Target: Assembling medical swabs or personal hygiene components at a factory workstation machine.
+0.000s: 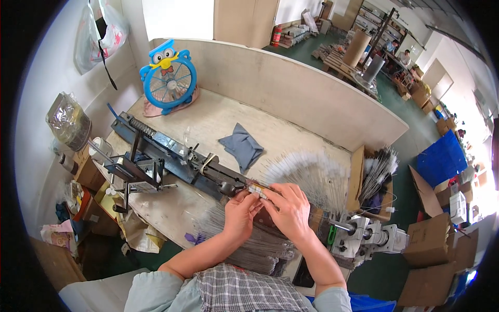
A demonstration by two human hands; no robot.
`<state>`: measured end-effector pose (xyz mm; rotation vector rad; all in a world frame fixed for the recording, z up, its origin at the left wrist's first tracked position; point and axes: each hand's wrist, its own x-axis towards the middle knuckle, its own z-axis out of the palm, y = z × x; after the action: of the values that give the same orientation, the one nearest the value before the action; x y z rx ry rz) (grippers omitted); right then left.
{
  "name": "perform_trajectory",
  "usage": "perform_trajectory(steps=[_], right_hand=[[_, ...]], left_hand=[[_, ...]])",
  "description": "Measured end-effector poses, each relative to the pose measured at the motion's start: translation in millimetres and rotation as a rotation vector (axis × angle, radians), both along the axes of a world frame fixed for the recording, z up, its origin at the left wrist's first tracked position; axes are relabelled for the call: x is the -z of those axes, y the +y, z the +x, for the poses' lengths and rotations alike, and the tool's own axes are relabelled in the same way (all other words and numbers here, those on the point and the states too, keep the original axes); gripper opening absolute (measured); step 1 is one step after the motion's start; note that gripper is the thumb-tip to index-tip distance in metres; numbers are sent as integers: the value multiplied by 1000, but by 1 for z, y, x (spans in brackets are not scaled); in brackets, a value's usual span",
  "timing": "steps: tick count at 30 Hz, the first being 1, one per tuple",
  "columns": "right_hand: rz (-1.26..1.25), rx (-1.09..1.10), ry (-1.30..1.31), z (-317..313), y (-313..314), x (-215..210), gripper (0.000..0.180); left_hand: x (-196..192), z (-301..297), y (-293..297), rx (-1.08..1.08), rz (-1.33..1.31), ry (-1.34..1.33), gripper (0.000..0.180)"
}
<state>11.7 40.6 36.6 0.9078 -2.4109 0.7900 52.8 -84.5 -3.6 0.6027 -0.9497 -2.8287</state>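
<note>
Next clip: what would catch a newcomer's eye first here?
Likely the bright blue owl-shaped fan at the far left corner of the wooden workbench. Next, the long dark metal machine running diagonally across the bench toward the left hand and right hand, which meet over a small part at its near end. A fan of white bristled wire brushes spreads just beyond them.
</note>
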Motion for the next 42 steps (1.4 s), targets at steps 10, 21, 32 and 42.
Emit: perform_trajectory(steps=[10,21,32,42], right_hand=[[-27,112,-68,2,-17,3,28],[-13,62,19,5,-8,2,22],[138,96,-81,9,15,-2,14],[77,100,-116,16,25,-6,14]], left_hand=[[-2,1,-1,-24,95,-31,6],[3,0,0,-35,60,-43,8],[-4,1,-7,48,86,-73,48],[-9,8,-9,209,-64,-96,55]])
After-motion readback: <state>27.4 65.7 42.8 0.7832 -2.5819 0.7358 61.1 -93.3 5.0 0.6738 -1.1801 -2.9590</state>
